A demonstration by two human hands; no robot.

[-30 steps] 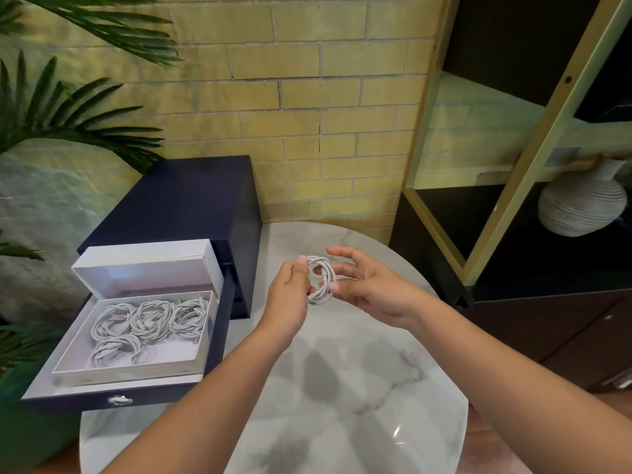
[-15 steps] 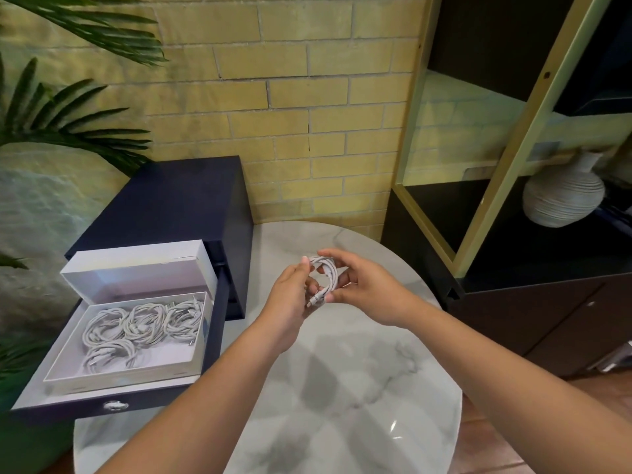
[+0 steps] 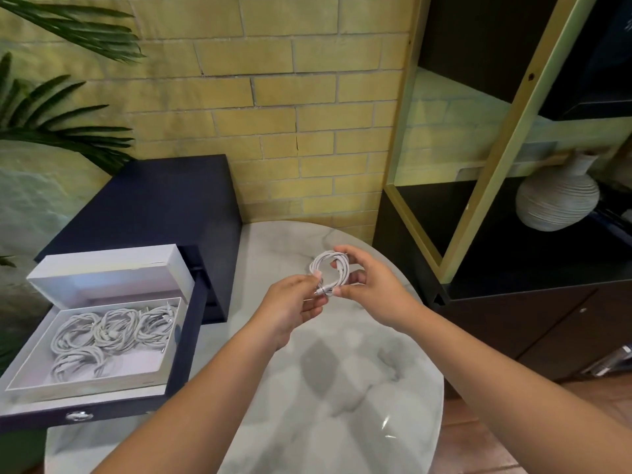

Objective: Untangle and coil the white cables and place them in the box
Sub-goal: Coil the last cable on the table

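One small coil of white cable [image 3: 330, 271] is hanging in the air above the far part of the round grey-veined marble table [image 3: 342, 388], touching nothing but the two hands. The right hand [image 3: 372, 289] is gripping the coil's right side, thumb and fingers curled round the bundled loops. The left hand [image 3: 290, 302] is pinching the loose plug end [image 3: 321, 289] at the bottom of the coil, seemingly tucking it in.

That loose end is looking like the weak spot. If the left hand is letting go before the end is wrapped or tucked, the springy loops are likely to be opening out again. Passing the coil to a single hand for the carry is risking the same thing, since a light grip on one side is leaving the other side free to sag or drop onto the table.

Well apart to the left, the open white cardboard box [image 3: 85, 386] is sitting in the pulled-out drawer [image 3: 102, 413] of a dark navy cabinet [image 3: 164, 200], with four coiled white cables [image 3: 113, 331] inside. Bare floor is showing at its front right. Setting the new coil down carelessly is risking snagging those neighbours and tangling them.
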